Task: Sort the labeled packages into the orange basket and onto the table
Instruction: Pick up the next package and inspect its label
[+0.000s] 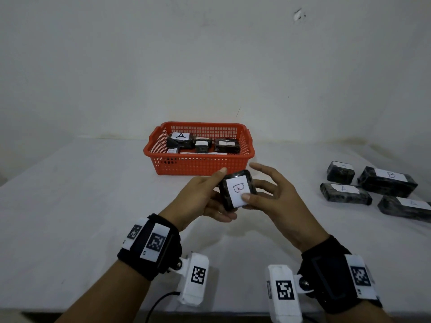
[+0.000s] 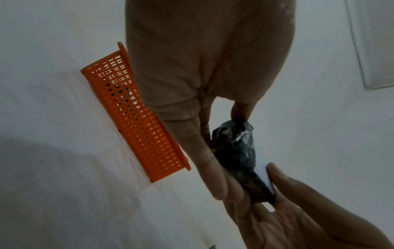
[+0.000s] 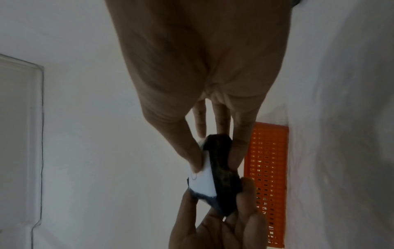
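Observation:
A small black-wrapped package with a white label marked B is held above the table, just in front of the orange basket. My left hand grips its left side, fingers beneath and forefinger at the top corner. My right hand pinches its right side, thumb on the label. The basket holds several black packages, one labelled A.
More black packages lie on the white table at the right: a long one marked B, a small one and two long ones marked A. A white wall stands behind the basket.

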The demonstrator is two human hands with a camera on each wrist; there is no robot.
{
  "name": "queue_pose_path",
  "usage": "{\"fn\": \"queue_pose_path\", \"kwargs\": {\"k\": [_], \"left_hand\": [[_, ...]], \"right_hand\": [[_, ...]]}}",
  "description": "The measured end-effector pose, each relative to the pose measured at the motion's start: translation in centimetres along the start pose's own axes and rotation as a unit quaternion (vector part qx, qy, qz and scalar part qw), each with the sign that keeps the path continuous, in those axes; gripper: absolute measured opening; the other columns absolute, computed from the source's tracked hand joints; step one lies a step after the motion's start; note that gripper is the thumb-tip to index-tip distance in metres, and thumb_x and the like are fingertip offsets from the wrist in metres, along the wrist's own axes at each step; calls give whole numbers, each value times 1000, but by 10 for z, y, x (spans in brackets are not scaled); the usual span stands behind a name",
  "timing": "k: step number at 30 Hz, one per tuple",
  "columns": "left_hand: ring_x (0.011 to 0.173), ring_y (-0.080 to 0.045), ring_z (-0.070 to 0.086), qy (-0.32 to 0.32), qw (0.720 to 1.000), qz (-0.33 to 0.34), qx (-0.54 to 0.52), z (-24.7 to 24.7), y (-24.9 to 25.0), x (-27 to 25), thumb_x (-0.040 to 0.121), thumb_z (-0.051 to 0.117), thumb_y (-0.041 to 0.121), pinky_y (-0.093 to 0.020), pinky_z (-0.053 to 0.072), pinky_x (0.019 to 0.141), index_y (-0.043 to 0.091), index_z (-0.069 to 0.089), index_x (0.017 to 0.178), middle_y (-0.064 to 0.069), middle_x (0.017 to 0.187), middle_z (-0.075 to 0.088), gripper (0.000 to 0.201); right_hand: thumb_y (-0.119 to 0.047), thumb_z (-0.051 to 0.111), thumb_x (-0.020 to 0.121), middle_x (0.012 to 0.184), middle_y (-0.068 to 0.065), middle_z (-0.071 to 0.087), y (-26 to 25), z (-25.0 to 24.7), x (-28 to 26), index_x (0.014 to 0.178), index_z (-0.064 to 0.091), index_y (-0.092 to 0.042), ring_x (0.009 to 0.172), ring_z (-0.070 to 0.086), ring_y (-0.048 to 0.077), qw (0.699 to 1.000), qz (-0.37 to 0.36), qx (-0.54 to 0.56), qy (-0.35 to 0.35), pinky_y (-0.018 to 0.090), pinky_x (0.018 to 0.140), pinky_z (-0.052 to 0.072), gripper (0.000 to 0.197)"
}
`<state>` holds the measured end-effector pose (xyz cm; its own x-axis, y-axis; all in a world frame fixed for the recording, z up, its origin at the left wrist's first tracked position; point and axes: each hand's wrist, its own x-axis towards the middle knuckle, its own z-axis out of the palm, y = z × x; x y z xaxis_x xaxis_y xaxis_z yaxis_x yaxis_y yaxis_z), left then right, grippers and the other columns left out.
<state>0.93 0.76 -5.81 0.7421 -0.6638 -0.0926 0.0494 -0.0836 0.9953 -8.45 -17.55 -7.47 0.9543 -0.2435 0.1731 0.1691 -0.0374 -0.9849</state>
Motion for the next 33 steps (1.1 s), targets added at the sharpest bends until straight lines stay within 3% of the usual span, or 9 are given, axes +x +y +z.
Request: {"fn": "queue_pose_path", "kwargs": {"k": [5,8,11,14,18,21,24,28,33], "left_hand": [[72,-35,77,7,999,-21,25,-3,-4,0,105,34,59,-36,65,65,12,68,118,-25,91,78,60],[80,-36,78,14,999,-11,27,-2,-4,-1,104,36,60,-40,65,70,15,69,121,-18,98,79,58],[95,-28,78,28,998,53,31,0,-6,-1,100,57,47,-46,65,82,20,70,126,-8,116,76,39],[108,-10,73,18,990,113,83,-4,-7,-1,88,79,31,-26,63,84,30,65,134,9,127,71,48],[105,1,70,44,972,157,168,-7,-10,1,86,82,20,-6,52,82,30,71,126,15,116,76,43],[106,0,70,77,965,174,182,-10,-14,2,88,79,12,-15,53,89,28,73,121,14,111,77,37],[113,-8,70,39,972,162,164,-11,-14,1,86,82,14,-31,54,101,25,69,128,10,120,75,46],[110,-19,73,28,981,161,105,-10,-10,0,96,72,19,-39,61,95,13,70,127,-2,120,75,32],[105,-20,75,38,980,162,112,-11,-14,2,96,71,17,-39,62,94,13,71,125,-3,117,77,30]], "right_hand": [[1,88,76,129,-3,70,1,-3,-2,138,62,-36,110,75,15,997,-16,-56,-59,31,88,63,77],[1,87,78,126,1,72,2,-1,-1,137,64,-31,105,77,20,998,-18,-48,-45,34,85,64,71],[-5,83,84,122,6,74,4,-1,2,140,64,-24,97,79,25,999,-15,-32,-34,34,78,64,62],[-22,79,89,118,10,76,4,-1,6,139,65,-20,93,78,27,1000,-3,-11,-9,32,78,63,52],[-29,77,90,125,6,76,7,-1,8,131,71,-15,111,75,21,1000,-3,-11,3,34,92,62,44],[-23,83,83,121,3,78,6,-2,7,129,72,-14,111,76,20,1000,-15,1,12,39,100,59,49],[-11,83,84,114,0,80,3,-2,6,125,74,-16,107,76,15,999,-29,-26,19,32,101,59,42],[-9,79,88,115,5,80,6,-1,6,127,73,-13,109,76,20,999,-28,-12,17,41,104,57,39],[-8,76,91,116,9,79,9,2,6,127,72,-9,107,76,25,999,-28,-6,25,43,100,60,36]]}}
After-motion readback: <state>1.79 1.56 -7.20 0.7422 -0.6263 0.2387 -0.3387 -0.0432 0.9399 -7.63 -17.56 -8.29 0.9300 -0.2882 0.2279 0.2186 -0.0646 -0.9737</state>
